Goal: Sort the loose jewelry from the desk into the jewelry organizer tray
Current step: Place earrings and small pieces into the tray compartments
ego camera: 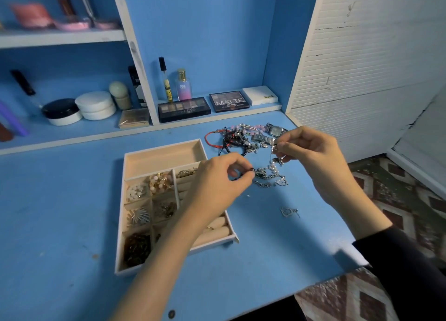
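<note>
Left hand [217,178] grip pinched on chain [274,167] end, right hand [311,149] pinched higher; chain held spread, likely for untangling.

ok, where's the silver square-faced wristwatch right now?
Head view, right of centre: the silver square-faced wristwatch lies far back on the blue desk, at the right end of the tangled bracelet pile, just behind the right hand.

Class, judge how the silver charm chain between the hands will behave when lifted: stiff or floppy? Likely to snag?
Probably floppy: the silver charm chain hangs slack below the pinching right hand. Likely to snag: charms and pearls dangle near the bracelet pile.
</note>
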A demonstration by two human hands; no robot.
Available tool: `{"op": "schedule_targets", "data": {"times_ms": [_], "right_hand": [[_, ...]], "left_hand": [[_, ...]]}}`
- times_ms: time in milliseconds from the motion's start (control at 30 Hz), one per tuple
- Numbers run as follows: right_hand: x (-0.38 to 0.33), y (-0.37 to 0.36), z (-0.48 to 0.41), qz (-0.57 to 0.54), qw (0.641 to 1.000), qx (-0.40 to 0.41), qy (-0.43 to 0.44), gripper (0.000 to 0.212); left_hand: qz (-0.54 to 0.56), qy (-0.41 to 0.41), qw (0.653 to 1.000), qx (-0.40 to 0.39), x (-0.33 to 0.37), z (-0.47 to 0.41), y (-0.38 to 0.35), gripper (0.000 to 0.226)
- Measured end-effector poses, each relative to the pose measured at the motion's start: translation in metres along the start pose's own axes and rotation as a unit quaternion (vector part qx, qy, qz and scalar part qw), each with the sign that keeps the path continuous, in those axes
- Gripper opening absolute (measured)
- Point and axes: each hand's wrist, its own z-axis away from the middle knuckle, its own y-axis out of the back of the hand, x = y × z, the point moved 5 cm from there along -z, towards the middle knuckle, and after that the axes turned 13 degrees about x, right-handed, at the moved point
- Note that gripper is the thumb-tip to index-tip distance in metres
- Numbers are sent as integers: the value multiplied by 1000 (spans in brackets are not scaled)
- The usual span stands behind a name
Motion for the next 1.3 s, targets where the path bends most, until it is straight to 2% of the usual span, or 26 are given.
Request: {"op": "schedule_targets", "data": {"times_ms": [100,300,533,767,1033,1300], "right_hand": [[-2,-5,1,-7,1000,-4,-4,12],[-8,-31,11,-39,998,-43,-9,11],[-21,-86,34,-85,989,-124,-13,7],[-27,-133,58,-75,977,-199,-10,5],[-32,-164,72,-54,971,-231,-12,3],[-30,-187,67,-17,975,-222,3,4]], "left_hand": [[69,25,997,22,4,-2,17,4],[129,65,987,68,-7,-2,63,8],[124,102,981,109,-35,9,116,9],[132,128,972,148,-59,22,148,9],[155,137,963,171,-75,31,163,9],[182,147,955,184,-82,35,167,9]]}}
